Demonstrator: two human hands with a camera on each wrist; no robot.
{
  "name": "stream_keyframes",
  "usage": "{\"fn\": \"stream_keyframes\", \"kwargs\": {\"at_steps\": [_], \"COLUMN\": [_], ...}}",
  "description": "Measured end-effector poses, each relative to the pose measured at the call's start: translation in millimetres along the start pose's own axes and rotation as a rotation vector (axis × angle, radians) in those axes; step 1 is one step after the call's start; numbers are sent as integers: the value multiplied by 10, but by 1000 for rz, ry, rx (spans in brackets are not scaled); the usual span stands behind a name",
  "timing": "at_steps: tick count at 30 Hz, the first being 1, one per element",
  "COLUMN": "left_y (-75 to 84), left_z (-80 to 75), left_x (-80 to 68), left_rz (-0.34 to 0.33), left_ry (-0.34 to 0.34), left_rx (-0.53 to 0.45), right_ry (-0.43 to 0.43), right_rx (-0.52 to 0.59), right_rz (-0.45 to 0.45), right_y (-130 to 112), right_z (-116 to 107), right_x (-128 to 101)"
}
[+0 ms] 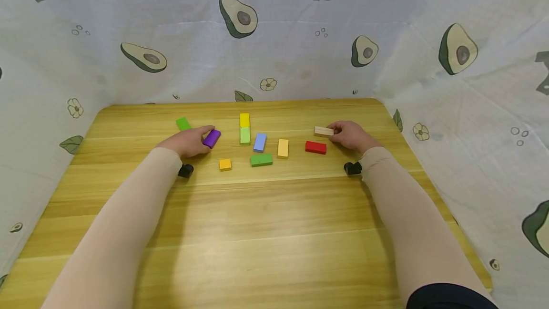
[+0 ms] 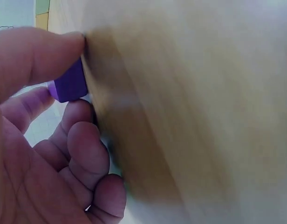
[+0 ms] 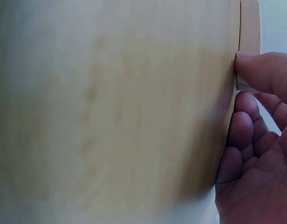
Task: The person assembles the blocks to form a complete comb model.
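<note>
Slippage is the risk: left hand (image 1: 188, 141) pinches the purple block (image 1: 212, 138), right hand (image 1: 351, 135) the plain wooden block (image 1: 323, 131) (both by fingertips only), either dropping onto the bench (image 1: 274, 232) beside the blue block (image 1: 259, 142).

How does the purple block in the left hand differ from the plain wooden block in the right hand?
The purple block is painted and points slantwise away from the person; the plain wooden block is unpainted and lies crosswise. The left hand grips the purple block at the table's left; the right hand grips the wooden block at its right. Both are similar oblong blocks.
</note>
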State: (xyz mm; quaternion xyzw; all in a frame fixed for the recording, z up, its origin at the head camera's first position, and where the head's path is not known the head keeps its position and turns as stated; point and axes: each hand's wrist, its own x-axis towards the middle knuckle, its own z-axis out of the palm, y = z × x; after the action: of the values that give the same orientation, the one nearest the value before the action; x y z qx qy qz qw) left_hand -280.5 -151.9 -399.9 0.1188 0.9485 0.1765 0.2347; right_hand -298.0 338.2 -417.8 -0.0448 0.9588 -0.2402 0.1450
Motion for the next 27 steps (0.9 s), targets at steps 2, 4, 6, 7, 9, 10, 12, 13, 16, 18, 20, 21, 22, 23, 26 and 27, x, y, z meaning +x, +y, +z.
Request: {"fn": "stream_keyframes", "kwargs": {"at_steps": [2, 4, 6, 7, 9, 10, 12, 13, 16, 18, 20, 21, 22, 23, 26, 27], "left_y": [-2, -16, -33, -40, -50, -49, -31, -13, 82, 167, 261, 306, 349, 393, 498, 524], "left_z": [5, 11, 18, 22, 31, 35, 45, 52, 74, 96, 120, 136, 152, 166, 216, 235], "left_x": [15, 28, 34, 34, 35, 32, 33, 33, 26, 17, 10, 6, 5, 1, -4, -3], "left_rz": [-13, -19, -17, -16, -2, 10, 42, 60, 113, 136, 151, 163, 175, 187, 211, 214], "left_ry": [-5, 0, 11, 20, 43, 55, 70, 77, 70, 54, 43, 38, 32, 30, 29, 29], "left_rx": [-7, -22, -48, -58, -66, -71, -81, -82, -102, -114, -117, -114, -112, -110, -96, -88], "right_ry": [-4, -4, -2, 0, 0, 0, 1, 1, 2, 2, 1, 0, 0, 0, -5, -6], "right_rx": [2, 3, 5, 7, 11, 11, 6, 4, -2, -5, -9, -10, -8, -7, 6, 12], "right_rz": [3, 2, 1, 1, 2, 4, 8, 10, 15, 15, 17, 18, 20, 21, 24, 26], "right_y": [3, 3, -1, -2, -4, -3, -5, -7, -14, -19, -20, -20, -19, -18, -17, -17], "right_z": [9, 15, 17, 18, 21, 21, 22, 22, 18, 12, 5, 1, -1, -3, -2, 0], "right_x": [5, 7, 7, 8, 10, 11, 15, 17, 20, 21, 18, 18, 17, 15, 14, 14]}}
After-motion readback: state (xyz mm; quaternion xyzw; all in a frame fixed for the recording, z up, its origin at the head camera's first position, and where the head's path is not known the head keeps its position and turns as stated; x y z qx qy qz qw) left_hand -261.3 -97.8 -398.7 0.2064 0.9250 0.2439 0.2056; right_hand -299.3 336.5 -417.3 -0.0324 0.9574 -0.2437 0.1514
